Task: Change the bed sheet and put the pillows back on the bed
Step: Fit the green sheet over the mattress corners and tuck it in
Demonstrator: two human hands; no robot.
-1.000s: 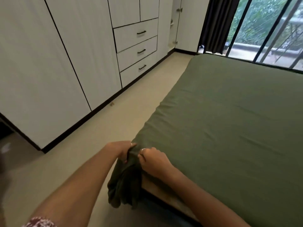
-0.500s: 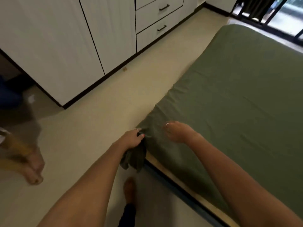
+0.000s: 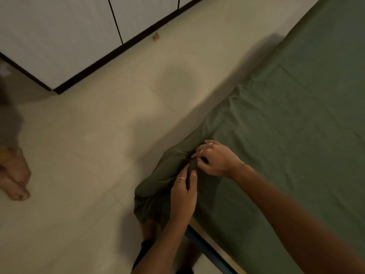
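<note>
A dark green bed sheet (image 3: pixel 292 107) covers the mattress on the right. Its near left corner hangs bunched over the bed's edge. My left hand (image 3: pixel 183 196) grips that bunched corner from below, thumb and fingers pinching a fold. My right hand (image 3: pixel 215 158) sits just above it on the mattress corner, fingers curled into the same gathered cloth. A strip of the bed frame (image 3: pixel 209 248) shows under the sheet at the bottom. No pillow is in view.
The beige tiled floor (image 3: pixel 94 147) lies left of the bed. A white wardrobe (image 3: pixel 59 36) with a dark plinth runs along the top left. Another person's bare feet (image 3: pixel 15 180) stand at the left edge. My own foot (image 3: pixel 150 230) is below the hanging corner.
The view has tilted down toward the bed corner. My right hand came back from the flat sheet to the bunched corner, beside my left hand, which has kept its hold.
</note>
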